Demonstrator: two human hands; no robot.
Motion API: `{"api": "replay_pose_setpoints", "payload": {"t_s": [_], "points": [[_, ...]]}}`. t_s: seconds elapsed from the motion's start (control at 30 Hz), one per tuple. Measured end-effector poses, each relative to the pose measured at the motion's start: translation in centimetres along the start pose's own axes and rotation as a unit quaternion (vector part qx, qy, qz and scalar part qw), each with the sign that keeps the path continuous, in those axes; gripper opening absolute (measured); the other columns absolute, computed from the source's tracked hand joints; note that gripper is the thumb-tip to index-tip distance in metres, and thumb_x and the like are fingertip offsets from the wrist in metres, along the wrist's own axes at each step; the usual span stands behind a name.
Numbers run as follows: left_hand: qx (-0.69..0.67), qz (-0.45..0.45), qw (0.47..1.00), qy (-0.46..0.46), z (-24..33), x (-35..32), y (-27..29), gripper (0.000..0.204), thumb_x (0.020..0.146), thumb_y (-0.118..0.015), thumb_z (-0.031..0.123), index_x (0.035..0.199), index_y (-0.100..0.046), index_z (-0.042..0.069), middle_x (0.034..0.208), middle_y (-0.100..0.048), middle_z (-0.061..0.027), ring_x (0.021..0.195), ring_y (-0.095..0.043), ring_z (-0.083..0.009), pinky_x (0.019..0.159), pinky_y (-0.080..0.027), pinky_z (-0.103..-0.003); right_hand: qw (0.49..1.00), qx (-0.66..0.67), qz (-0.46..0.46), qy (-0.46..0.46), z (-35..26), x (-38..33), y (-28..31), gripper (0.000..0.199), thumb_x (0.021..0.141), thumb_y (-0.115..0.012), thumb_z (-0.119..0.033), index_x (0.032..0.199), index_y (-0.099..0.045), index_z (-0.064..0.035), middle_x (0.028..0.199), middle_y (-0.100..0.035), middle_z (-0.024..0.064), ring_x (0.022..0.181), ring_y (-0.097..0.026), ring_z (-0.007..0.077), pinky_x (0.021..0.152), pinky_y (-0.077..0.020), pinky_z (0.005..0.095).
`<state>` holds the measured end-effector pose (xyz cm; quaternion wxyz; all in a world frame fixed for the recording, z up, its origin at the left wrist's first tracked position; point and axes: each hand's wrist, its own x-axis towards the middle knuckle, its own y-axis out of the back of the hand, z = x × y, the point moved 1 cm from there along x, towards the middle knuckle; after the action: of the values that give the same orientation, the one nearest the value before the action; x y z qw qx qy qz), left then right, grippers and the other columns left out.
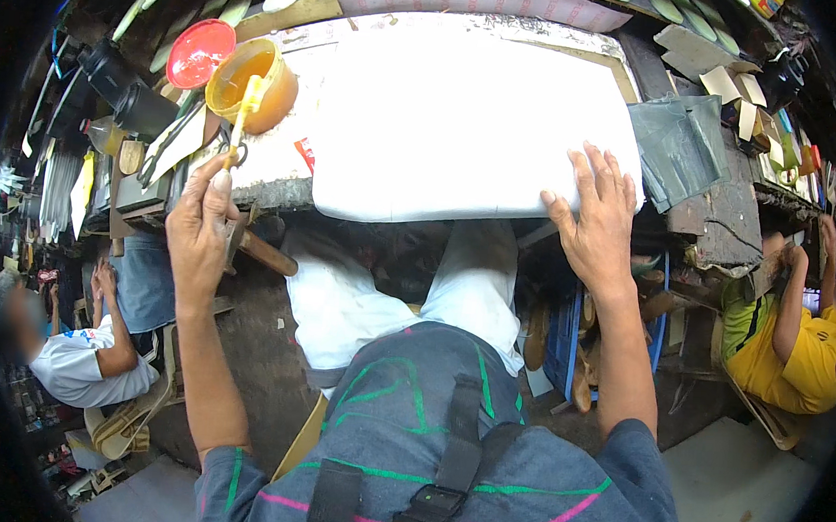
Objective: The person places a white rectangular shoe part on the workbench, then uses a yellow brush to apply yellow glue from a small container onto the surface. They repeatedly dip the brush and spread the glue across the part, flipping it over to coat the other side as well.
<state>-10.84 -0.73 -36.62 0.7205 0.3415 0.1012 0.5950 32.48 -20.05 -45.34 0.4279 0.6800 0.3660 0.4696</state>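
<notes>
My left hand [206, 212] is closed, thumb and fingers pinching the thin end of a small brush [246, 112]. The brush's pale yellow head points away from me, over the near rim of a round yellow tub [277, 97] of amber, glue-like liquid. Whether its tip touches the liquid, I cannot tell. My right hand [597, 215] rests open, fingers spread, on the near right corner of a large white sheet [474, 121]. That sheet covers most of the bench and its near edge bends down over the front. Glare hides its surface detail.
A red lid [200, 52] lies left of the tub, with scissors [172, 141] nearby. Dark grey sheet material [676, 148] lies right of the white sheet. Black containers [141, 101] stand at the left. One person [96, 356] sits far left, another in yellow [800, 351] far right.
</notes>
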Motion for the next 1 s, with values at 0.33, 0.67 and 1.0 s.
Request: {"api": "replay_pose_setpoints", "payload": {"t_s": [0.33, 0.67, 1.0], "points": [[-0.23, -0.084, 0.969, -0.045, 1.0, -1.1, -1.0, 0.03, 0.114, -0.058, 0.017, 0.139, -0.056, 0.001, 0.109, -0.07, -0.0073, 0.088, -0.059, -0.0079, 0.076, -0.047, -0.022, 0.849, 0.483, -0.177, 0.12, -6.7, 1.3, 9.1, 0.034, 0.097, -0.08, -0.028, 0.119, -0.076, -0.0029, 0.117, -0.077, 0.0167, 0.113, -0.074, 0.0355, 0.1, -0.0576, 0.045], [-0.168, -0.024, 0.985, -0.009, -1.6, -1.2, 0.4, 0.027, 0.106, -0.07, 0.012, 0.13, -0.066, -0.001, 0.109, -0.071, -0.0068, 0.098, -0.066, -0.0114, 0.088, -0.054, -0.027, 0.293, 0.776, -0.422, 0.364, -25.5, 1.7, 10.0, 0.044, 0.103, -0.07, -0.03, 0.133, -0.066, 0.002, 0.116, -0.066, 0.0227, 0.1, -0.066, 0.0395, 0.081, -0.0521, 0.0464], [-0.142, 0.015, 0.989, 0.036, -4.3, 0.1, 4.5, 0.029, 0.107, -0.072, 0.014, 0.132, -0.071, 0.001, 0.109, -0.07, -0.0037, 0.096, -0.063, -0.0084, 0.086, -0.051, -0.024, 0.328, 0.677, -0.564, 0.34, -22.7, 3.0, 6.8, 0.046, 0.111, -0.065, -0.023, 0.146, -0.062, 0.007, 0.12, -0.062, 0.0199, 0.104, -0.066, 0.0332, 0.087, -0.0537, 0.0413]]}}
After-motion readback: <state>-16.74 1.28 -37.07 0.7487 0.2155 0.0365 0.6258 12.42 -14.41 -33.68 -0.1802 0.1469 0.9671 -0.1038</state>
